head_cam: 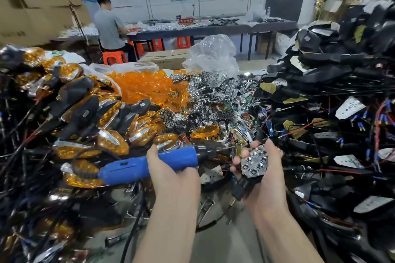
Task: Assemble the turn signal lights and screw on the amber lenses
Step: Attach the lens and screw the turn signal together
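Note:
My left hand [171, 174] grips a blue electric screwdriver [149, 163] lying level, its black nose and bit pointing right toward my other hand. My right hand [266, 177] holds a black turn signal housing [249, 183] with a chrome reflector [254, 162] seated in it, face up, its stem pointing down-left. One loose amber lens [205, 131] lies on the chrome parts just beyond the screwdriver tip. A heap of amber lenses [141, 86] sits farther back.
Finished amber-lensed signals [89, 126] pile up on the left. Black housings with wires [333, 100] are stacked high on the right. Chrome reflectors [215, 92] lie in the middle under a clear plastic bag [213, 53]. A person [109, 28] sits at a far table.

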Demonstrator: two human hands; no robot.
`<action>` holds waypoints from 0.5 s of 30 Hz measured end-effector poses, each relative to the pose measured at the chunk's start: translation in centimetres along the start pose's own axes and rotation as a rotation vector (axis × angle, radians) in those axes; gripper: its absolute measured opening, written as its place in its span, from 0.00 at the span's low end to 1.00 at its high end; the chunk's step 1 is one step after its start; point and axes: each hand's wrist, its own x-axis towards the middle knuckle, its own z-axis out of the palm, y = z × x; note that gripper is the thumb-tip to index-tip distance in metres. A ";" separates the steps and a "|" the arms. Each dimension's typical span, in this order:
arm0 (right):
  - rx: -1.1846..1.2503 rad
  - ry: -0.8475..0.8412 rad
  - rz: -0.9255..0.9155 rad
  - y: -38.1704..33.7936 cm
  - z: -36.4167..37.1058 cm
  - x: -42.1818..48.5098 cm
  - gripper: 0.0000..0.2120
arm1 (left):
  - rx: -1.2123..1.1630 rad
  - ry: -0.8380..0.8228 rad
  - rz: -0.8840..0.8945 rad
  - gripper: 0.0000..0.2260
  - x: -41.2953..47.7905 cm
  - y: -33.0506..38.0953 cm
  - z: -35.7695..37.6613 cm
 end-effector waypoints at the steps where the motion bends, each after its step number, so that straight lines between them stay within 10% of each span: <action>1: -0.007 0.000 0.009 0.0 0.0 0.0 0.15 | 0.009 0.006 -0.047 0.16 -0.1 -0.5 -0.1; 10: 0.026 -0.035 0.065 0.5 -0.5 0.4 0.15 | 0.713 -0.226 -0.144 0.15 -0.6 0.3 -4.7; 15: 0.015 -0.042 0.091 0.8 -0.6 0.9 0.15 | 1.374 -0.420 0.145 0.11 -2.0 0.0 -5.8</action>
